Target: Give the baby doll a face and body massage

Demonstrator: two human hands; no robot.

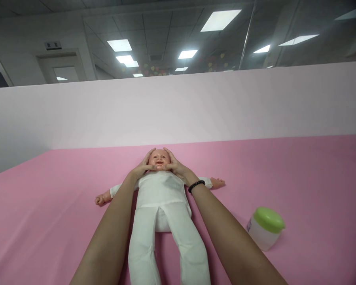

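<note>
A baby doll (161, 190) with a white cloth body lies on its back, its arms spread to the sides and its legs toward me. My left hand (144, 163) cups the left side of the doll's head, the thumb at the chin and the fingers up along the temple. On the other side, my right hand (175, 164) holds the head in the same way, its thumb near the mouth. The doll's face shows between the two hands. A black beaded bracelet (196, 186) circles my right wrist.
Beneath the doll is a pink sheet (284, 174). A translucent jar with a green lid (268, 221) stands tilted in view to the right of my right forearm. Behind the sheet rises a white panel (178, 111), with glass above it.
</note>
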